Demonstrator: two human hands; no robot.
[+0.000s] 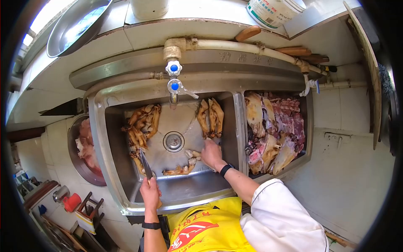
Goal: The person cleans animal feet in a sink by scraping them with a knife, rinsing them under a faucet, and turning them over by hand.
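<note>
My left hand (150, 192) is closed round the handle of a knife (145, 163), whose blade points up and away over the sink (171, 197). Close to the blade tip lies a heap of browned animal trotters (142, 122) in the left basin. My right hand (213, 156) reaches down into the same basin with curled fingers; what they grip, if anything, is hidden. Just beyond its fingertips several trotters (211, 117) lie side by side. Left of that hand is a pale-ended trotter piece (192, 155), and another trotter (179, 170) lies nearer me.
The right basin holds large cuts of raw meat (277, 130). A tap (174, 86) overhangs the left basin, behind the drain (174, 142). Left of the sink stands a round metal bowl (100, 180) of meat. A second tap (308, 84) is at the right.
</note>
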